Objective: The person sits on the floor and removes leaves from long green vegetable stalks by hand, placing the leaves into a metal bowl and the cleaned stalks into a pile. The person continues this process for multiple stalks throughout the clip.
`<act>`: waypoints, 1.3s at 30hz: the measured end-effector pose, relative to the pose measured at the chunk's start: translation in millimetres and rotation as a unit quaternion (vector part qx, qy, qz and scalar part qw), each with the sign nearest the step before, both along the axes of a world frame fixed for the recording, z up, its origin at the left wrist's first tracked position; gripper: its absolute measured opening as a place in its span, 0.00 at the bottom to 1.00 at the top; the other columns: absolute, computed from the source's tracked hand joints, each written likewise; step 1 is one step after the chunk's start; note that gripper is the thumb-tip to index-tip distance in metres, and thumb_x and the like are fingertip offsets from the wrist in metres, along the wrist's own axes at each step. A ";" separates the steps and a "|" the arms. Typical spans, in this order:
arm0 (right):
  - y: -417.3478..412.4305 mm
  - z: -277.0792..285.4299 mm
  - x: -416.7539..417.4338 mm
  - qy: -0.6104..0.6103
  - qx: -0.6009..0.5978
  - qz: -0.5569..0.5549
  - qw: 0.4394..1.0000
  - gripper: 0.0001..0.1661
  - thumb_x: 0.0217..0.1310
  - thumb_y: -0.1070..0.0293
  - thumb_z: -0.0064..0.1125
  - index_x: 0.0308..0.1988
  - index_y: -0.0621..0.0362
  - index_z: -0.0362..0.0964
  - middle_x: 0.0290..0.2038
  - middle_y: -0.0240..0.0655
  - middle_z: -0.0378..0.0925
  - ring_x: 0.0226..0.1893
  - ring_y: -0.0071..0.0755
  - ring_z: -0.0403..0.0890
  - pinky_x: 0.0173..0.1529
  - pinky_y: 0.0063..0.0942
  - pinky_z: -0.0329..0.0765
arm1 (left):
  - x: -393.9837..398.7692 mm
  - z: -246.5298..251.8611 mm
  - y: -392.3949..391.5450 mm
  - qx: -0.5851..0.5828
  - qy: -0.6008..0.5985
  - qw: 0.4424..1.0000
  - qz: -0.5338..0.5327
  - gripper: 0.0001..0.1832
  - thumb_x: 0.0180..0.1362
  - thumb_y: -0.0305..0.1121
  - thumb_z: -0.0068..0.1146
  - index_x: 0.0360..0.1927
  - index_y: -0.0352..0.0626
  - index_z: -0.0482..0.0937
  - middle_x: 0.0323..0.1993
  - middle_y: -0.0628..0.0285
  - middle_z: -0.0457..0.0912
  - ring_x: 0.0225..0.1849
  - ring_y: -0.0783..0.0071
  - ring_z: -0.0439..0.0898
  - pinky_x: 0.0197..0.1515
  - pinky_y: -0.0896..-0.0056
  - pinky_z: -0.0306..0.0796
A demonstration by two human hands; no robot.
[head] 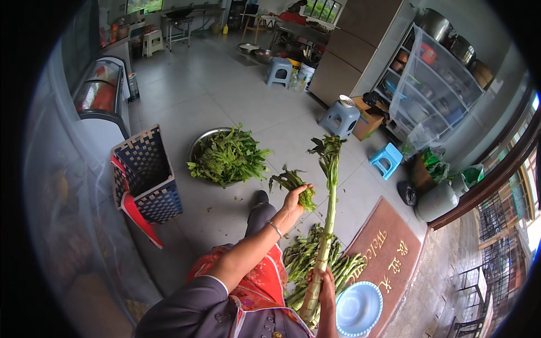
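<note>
My right hand [325,284] grips the thick lower end of a long celtuce stalk [331,207], which stands nearly upright in front of me. A tuft of leaves stays on its top; most of the stem is bare. My left hand [297,199] is closed around a bunch of loose green leaves [289,179], just left of the stalk and apart from it. Below, more celtuce stalks with leaves [306,253] lie in a heap on the floor, partly hidden by the held stalk. Ahead to the left, a metal basin [198,143] is heaped with leaves [226,158].
A light blue plastic basin [359,310] sits at the right on a brown doormat [391,236] bearing writing. To the left stands a woven basket [146,181] with red straps. Stools [340,118], a gas cylinder [437,203] and a covered shelf [435,84] line the right side.
</note>
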State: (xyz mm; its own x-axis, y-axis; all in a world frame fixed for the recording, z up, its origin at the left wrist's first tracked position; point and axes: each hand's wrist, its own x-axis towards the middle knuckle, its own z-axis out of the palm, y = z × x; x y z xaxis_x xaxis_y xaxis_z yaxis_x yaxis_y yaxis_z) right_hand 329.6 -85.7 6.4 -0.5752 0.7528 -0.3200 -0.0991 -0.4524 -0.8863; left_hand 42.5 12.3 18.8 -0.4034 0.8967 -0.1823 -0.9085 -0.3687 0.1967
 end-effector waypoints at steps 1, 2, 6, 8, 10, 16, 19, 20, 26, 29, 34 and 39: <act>-1.7 0.8 1.4 0.013 -0.026 0.002 1.000 0.22 0.53 0.67 0.43 0.48 0.64 0.63 0.26 0.39 0.72 0.23 0.31 0.73 0.30 0.27 0.73 | 0.1 -0.1 1.0 -0.010 0.016 1.000 -0.018 0.08 0.53 0.26 0.52 0.38 0.40 0.73 0.37 0.60 0.79 0.42 0.66 0.77 0.45 0.65 0.70; -4.4 2.3 3.1 0.021 -0.040 0.012 0.999 0.23 0.53 0.67 0.41 0.50 0.64 0.62 0.27 0.41 0.72 0.24 0.33 0.73 0.30 0.27 0.73 | -0.5 0.2 2.5 -0.021 0.032 0.999 -0.037 0.09 0.53 0.26 0.52 0.39 0.40 0.73 0.38 0.60 0.79 0.42 0.66 0.77 0.46 0.64 0.70; -8.5 -5.3 17.0 0.037 -0.061 0.083 0.994 0.33 0.52 0.56 0.48 0.54 0.65 0.58 0.29 0.39 0.72 0.25 0.30 0.74 0.32 0.25 0.74 | 1.7 11.1 21.8 0.033 0.031 0.994 -0.095 0.09 0.53 0.28 0.54 0.38 0.37 0.76 0.36 0.58 0.80 0.37 0.67 0.79 0.40 0.66 0.75; -8.3 -9.6 26.0 0.047 -0.100 0.101 0.989 0.32 0.55 0.55 0.49 0.53 0.65 0.59 0.29 0.39 0.72 0.26 0.29 0.75 0.33 0.24 0.74 | 4.8 21.3 25.2 0.049 0.062 0.984 -0.161 0.09 0.52 0.29 0.55 0.36 0.35 0.76 0.32 0.56 0.80 0.33 0.66 0.80 0.38 0.65 0.75; -14.0 -4.0 20.9 0.035 -0.107 0.112 0.987 0.30 0.58 0.53 0.49 0.52 0.65 0.61 0.29 0.37 0.72 0.25 0.27 0.74 0.32 0.22 0.74 | -4.1 21.7 23.0 -0.015 0.085 0.982 -0.171 0.11 0.53 0.29 0.54 0.38 0.34 0.75 0.34 0.55 0.80 0.36 0.64 0.79 0.41 0.63 0.75; -18.8 -8.6 8.7 -0.006 -0.030 0.121 0.992 0.28 0.59 0.47 0.48 0.44 0.63 0.66 0.22 0.27 0.68 0.20 0.16 0.70 0.24 0.17 0.69 | -1.4 8.3 19.3 0.004 0.061 0.990 -0.127 0.15 0.57 0.31 0.51 0.47 0.36 0.72 0.44 0.55 0.77 0.45 0.63 0.76 0.49 0.64 0.70; -19.2 -7.4 12.9 0.022 -0.022 0.115 0.993 0.28 0.59 0.47 0.49 0.44 0.62 0.66 0.22 0.28 0.69 0.20 0.17 0.71 0.24 0.17 0.69 | 1.6 -8.6 30.7 0.046 -0.010 0.990 -0.132 0.12 0.58 0.29 0.49 0.44 0.36 0.73 0.43 0.55 0.77 0.44 0.62 0.76 0.48 0.62 0.70; -17.9 -2.9 8.0 0.036 -0.025 0.124 0.991 0.27 0.59 0.48 0.49 0.44 0.62 0.66 0.22 0.28 0.69 0.20 0.17 0.71 0.25 0.17 0.70 | -11.5 -24.5 34.5 0.066 -0.044 0.987 -0.143 0.10 0.58 0.28 0.49 0.43 0.36 0.74 0.41 0.54 0.77 0.44 0.62 0.76 0.48 0.61 0.71; -18.1 -0.4 -2.6 -0.010 0.007 0.013 1.000 0.20 0.58 0.55 0.52 0.40 0.61 0.66 0.24 0.30 0.70 0.22 0.21 0.72 0.27 0.20 0.71 | -1.5 -19.6 13.6 -0.031 0.013 0.998 -0.052 0.05 0.54 0.26 0.55 0.27 0.38 0.71 0.24 0.60 0.74 0.29 0.68 0.75 0.39 0.65 0.75; -15.2 -1.9 -0.1 -0.046 0.043 -0.043 0.997 0.16 0.59 0.57 0.51 0.37 0.60 0.65 0.23 0.30 0.70 0.22 0.22 0.72 0.28 0.21 0.70 | 24.7 17.4 14.5 -0.036 0.065 0.997 -0.025 0.07 0.51 0.25 0.58 0.33 0.42 0.75 0.26 0.64 0.74 0.27 0.72 0.74 0.39 0.66 0.73; -19.8 3.4 -17.9 -0.126 0.122 -0.063 0.982 0.15 0.57 0.60 0.53 0.38 0.61 0.67 0.23 0.30 0.71 0.22 0.21 0.72 0.28 0.21 0.71 | 35.7 59.3 10.9 -0.028 0.214 0.975 0.053 0.13 0.48 0.25 0.61 0.38 0.43 0.74 0.34 0.68 0.75 0.32 0.76 0.75 0.37 0.74 0.72; -24.2 -18.0 -21.1 -0.210 0.264 -0.076 0.938 0.21 0.51 0.70 0.58 0.47 0.63 0.66 0.24 0.32 0.72 0.23 0.21 0.71 0.27 0.22 0.69 | 26.6 56.9 22.3 -0.093 0.203 0.966 0.128 0.16 0.46 0.29 0.64 0.39 0.44 0.74 0.34 0.68 0.77 0.35 0.76 0.75 0.36 0.71 0.71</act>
State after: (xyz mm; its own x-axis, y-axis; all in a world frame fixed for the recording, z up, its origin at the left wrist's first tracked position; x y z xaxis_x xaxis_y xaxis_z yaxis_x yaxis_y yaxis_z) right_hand 308.5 -109.9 -11.6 -0.3545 0.9335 -0.0536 0.2821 0.0522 -0.9580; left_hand 69.1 34.5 75.7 -0.6796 0.7252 -0.1103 -0.6265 -0.4956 0.6016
